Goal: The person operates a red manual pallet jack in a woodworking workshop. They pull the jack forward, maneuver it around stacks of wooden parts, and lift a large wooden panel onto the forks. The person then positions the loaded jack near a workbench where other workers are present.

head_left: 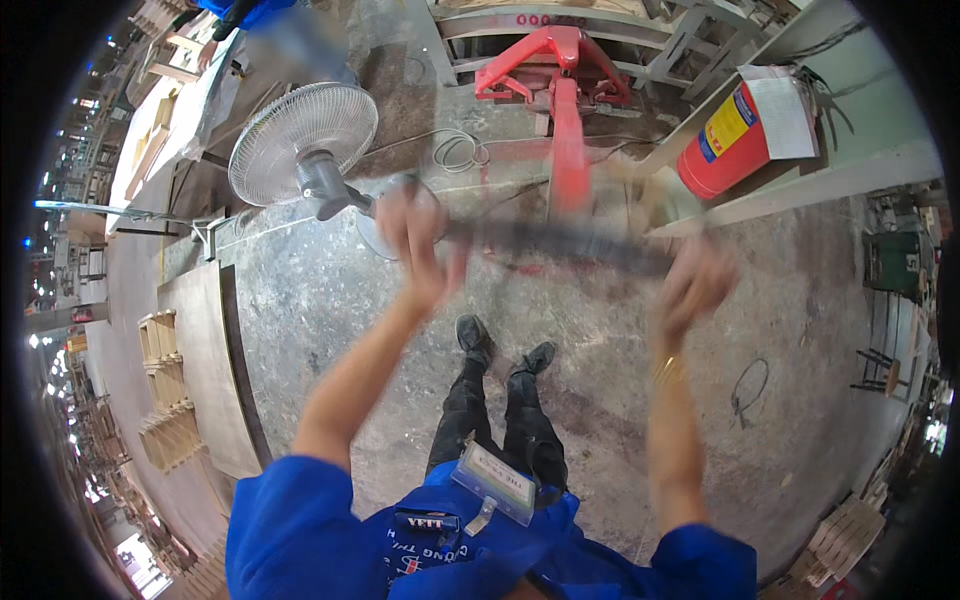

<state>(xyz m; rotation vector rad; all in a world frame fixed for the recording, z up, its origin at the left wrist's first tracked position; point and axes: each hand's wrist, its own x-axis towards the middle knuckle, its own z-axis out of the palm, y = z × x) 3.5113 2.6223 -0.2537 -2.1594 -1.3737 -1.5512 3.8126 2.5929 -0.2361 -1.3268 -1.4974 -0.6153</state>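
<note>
A long, dark, bar-shaped thing point(560, 245) spans the space between my two raised hands, smeared by motion, so its exact kind cannot be told. My left hand point(412, 235) is closed round its left end, and my right hand point(697, 280) grips the right end. The bar is held roughly level, tilting slightly down to the right, above the concrete floor. Behind it stands a red pallet jack point(568, 120), its long red part reaching toward the bar; whether the two touch is unclear. A grey fan point(305, 140) stands just beyond my left hand.
A red cylindrical container point(735, 140) with a white cover rests on a pale ledge point(850, 180) at right. Wooden pieces point(165, 390) lie on a board at left. A cable coil point(460, 152) and a thin loop point(748, 390) lie on the floor. A person's blue sleeve point(250, 10) shows top left.
</note>
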